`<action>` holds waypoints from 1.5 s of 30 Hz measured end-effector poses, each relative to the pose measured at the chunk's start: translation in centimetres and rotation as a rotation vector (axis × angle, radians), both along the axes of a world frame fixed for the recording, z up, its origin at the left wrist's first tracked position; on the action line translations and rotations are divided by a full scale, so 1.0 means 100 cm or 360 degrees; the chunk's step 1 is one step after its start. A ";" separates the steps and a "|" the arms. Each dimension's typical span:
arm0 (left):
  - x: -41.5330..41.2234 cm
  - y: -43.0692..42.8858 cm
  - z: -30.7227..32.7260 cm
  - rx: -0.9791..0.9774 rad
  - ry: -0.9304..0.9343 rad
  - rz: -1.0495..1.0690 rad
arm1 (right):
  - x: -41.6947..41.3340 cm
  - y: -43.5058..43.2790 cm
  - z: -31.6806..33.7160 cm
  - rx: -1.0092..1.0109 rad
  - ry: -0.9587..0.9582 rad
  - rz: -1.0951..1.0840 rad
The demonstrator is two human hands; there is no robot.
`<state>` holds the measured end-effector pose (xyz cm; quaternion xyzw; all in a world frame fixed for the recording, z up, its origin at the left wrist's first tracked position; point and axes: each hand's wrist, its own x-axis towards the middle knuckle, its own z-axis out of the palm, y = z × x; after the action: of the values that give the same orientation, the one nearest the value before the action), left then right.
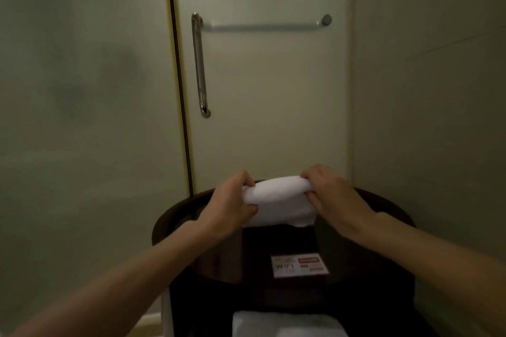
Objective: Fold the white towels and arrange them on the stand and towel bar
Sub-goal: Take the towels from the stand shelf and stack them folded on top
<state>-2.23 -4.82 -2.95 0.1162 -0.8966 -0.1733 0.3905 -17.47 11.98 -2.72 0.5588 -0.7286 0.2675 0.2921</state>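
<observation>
A small white towel (279,201), partly rolled, is held over the far side of a dark round wooden stand (175,216). My left hand (232,200) grips its left end and my right hand (331,194) grips its right end, fingers curled round the cloth. A loose flap hangs below the roll. A horizontal metal towel bar (262,26) is fixed on the frosted glass door above, with nothing on it. Another white towel (287,323) lies on a lower level of the stand, at the bottom edge of the view.
A WiFi card (299,265) lies on the stand top. A vertical metal door handle (200,65) sits left of the bar. Frosted glass (82,90) fills the left; a plain wall (427,90) stands on the right.
</observation>
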 end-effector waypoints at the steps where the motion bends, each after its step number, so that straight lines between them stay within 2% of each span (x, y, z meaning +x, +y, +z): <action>1: 0.007 0.002 -0.007 -0.0042 -0.0071 0.0017 | 0.006 0.007 -0.008 0.0021 0.0027 0.0026; 5: 0.037 0.009 -0.034 -0.0291 -0.0486 0.0066 | 0.028 0.034 -0.036 0.0225 0.0113 0.0023; 12: 0.043 0.022 -0.050 -0.0341 -0.0921 -0.0123 | 0.032 0.048 -0.050 0.0532 0.0059 0.0143; 19: 0.023 0.034 -0.055 -0.0467 -0.1012 -0.0021 | 0.031 0.046 -0.056 0.0913 -0.0167 0.0052; 26: 0.021 0.038 -0.060 -0.0531 -0.1050 0.0041 | 0.032 0.047 -0.062 0.0946 -0.0244 0.0064; 30: 0.025 0.043 -0.053 -0.0539 -0.1108 0.0054 | 0.038 0.050 -0.057 0.0960 -0.0115 0.0051; 33: 0.032 0.049 -0.050 -0.0583 -0.1048 0.0071 | 0.048 0.061 -0.058 0.0866 -0.0029 0.0099; 37: 0.050 0.060 -0.050 -0.0648 -0.0767 -0.0049 | 0.066 0.084 -0.058 0.0590 0.0069 0.0250; 39: 0.057 0.065 -0.053 -0.0619 -0.0761 -0.0100 | 0.074 0.093 -0.057 0.0559 0.0084 0.0375; 42: 0.062 0.072 -0.056 -0.0584 -0.0830 -0.0099 | 0.085 0.100 -0.058 0.0739 0.0006 0.0540; 45: 0.064 0.078 -0.059 -0.0562 -0.0810 -0.0084 | 0.092 0.099 -0.066 0.1097 -0.0096 0.0504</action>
<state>4.18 2.99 -8.84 0.0629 -0.9846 0.0097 0.1630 -8.30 21.85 -9.34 0.7218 -0.6887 0.0648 0.0206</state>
